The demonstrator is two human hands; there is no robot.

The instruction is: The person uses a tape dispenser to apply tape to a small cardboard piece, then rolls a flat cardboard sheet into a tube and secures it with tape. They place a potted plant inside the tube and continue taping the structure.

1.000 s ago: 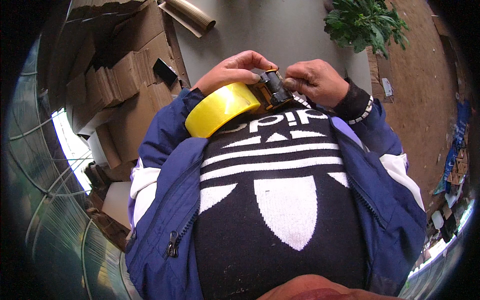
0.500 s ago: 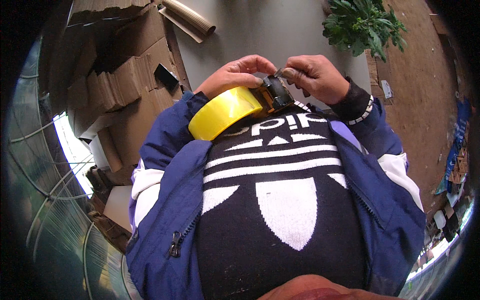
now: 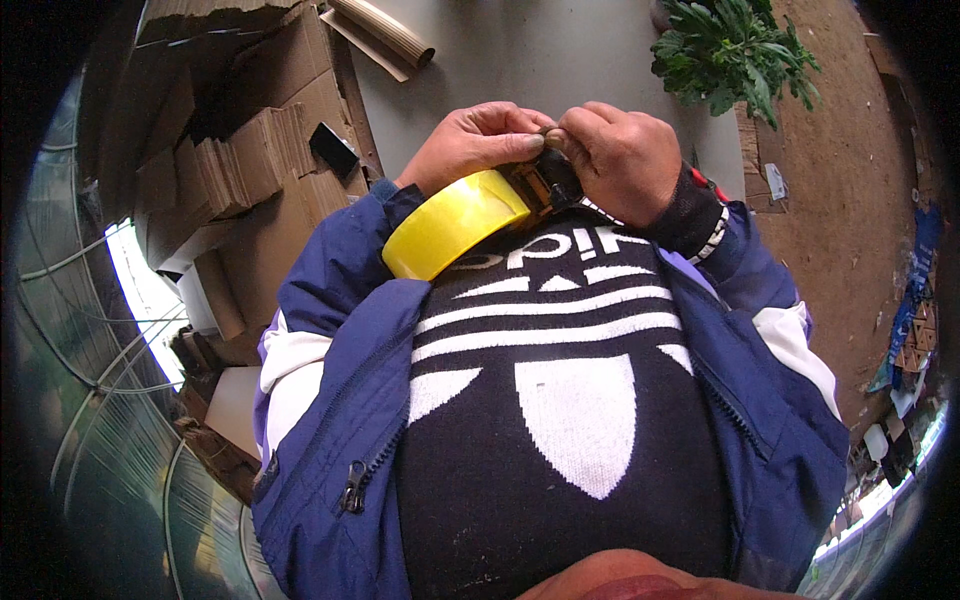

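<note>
While both hands (image 3: 478,145) (image 3: 628,165) pinch narrowly at its far end, the yellow tape dispenser (image 3: 465,220) lies just below them.

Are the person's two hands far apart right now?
No, the left hand and right hand are close together at the dark holder beside the yellow tape roll.

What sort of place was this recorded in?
Probably a greenhouse or polytunnel used for packing: there is a translucent wall with curved ribs at the left, stacked cardboard in front of it, and a leafy plant by the table.
</note>
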